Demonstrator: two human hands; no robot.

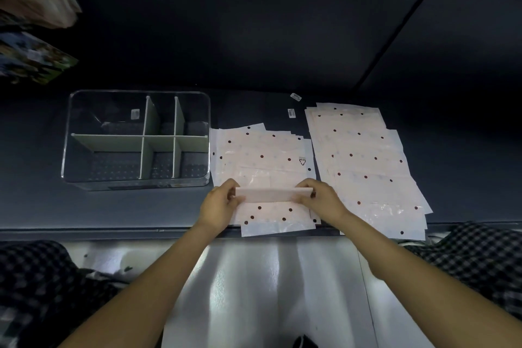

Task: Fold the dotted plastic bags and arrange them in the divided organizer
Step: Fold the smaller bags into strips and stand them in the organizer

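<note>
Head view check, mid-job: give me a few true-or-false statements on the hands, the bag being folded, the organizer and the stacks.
1. Both the left hand and the right hand grip the folded bag. True.
2. The organizer already holds folded bags. False: its compartments show none.
3. The organizer sits to the right of the bags. False: it is to their left.
4. Two stacks of flat dotted bags lie on the table, the middle stack and the right stack. True.
</note>
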